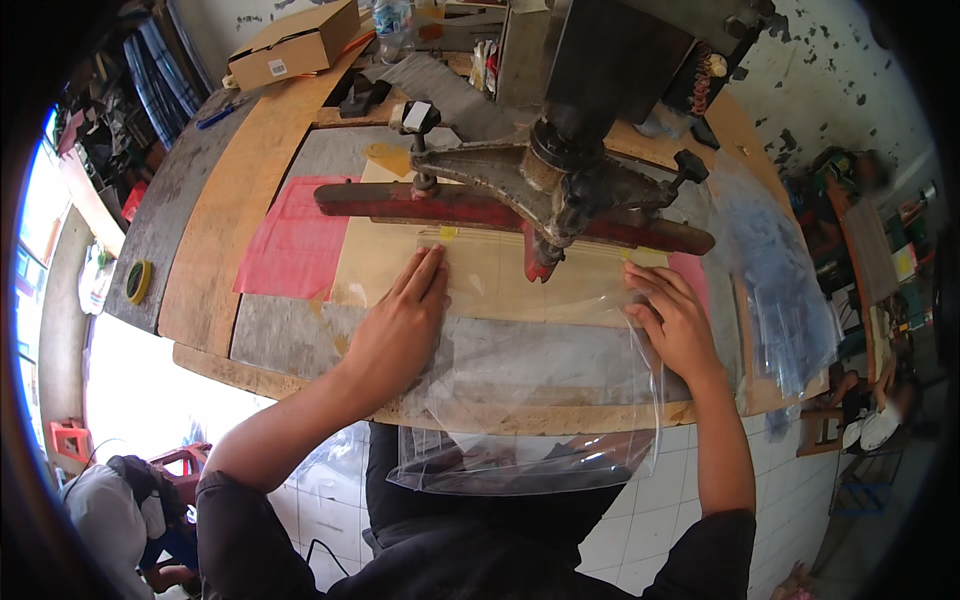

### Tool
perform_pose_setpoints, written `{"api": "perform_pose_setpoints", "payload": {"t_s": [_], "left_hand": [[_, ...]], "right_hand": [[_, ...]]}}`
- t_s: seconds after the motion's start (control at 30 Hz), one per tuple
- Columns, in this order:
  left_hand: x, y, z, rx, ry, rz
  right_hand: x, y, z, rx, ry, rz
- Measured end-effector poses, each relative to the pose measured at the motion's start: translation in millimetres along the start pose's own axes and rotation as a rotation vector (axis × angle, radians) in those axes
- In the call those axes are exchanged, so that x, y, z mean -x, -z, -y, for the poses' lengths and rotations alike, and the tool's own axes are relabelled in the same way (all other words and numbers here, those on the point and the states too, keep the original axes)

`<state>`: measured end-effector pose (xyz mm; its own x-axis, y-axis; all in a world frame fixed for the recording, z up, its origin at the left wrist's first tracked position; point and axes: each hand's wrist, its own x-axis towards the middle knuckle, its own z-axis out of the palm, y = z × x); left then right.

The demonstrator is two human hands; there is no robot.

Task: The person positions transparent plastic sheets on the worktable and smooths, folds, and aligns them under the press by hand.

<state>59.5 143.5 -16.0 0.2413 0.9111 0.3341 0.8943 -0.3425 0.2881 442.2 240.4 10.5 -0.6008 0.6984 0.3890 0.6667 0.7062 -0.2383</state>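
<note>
A clear plastic sheet [530, 370] lies over the table's front part, its near end hanging past the edge above my lap. My left hand [405, 300] rests flat on it with fingers stretched out, the tips close to a small yellow tape mark [449, 231]. At the sheet's right edge is my right hand [680, 320]; its fingers are bent, thumb and index apart, fingertips beside another yellow mark [627, 256]. Beneath the sheet is a tan board [385, 265]. Just beyond both hands stands a press head with a long red bar [400, 200], which hides the board's far part.
Pink sheets [290, 240] show at the board's left. A pile of clear plastic pieces [785, 290] lies on the right. A tape roll [138, 282] sits at far left, a cardboard box [295, 45] at the back. Other people are at the lower left and right.
</note>
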Motion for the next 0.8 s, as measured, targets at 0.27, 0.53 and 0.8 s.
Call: {"api": "perform_pose_setpoints", "payload": {"t_s": [0.27, 0.53, 0.8], "left_hand": [[-9, -3, 2, -0.078, -0.036, 0.017], [-12, 0, 1, -0.059, -0.014, 0.038], [-12, -2, 2, -0.091, -0.025, 0.009]], "right_hand": [[0, -4, -9, -0.007, -0.001, -0.012], [-3, -5, -9, -0.048, -0.037, -0.024], [-3, -2, -1, -0.089, -0.130, -0.006]]}}
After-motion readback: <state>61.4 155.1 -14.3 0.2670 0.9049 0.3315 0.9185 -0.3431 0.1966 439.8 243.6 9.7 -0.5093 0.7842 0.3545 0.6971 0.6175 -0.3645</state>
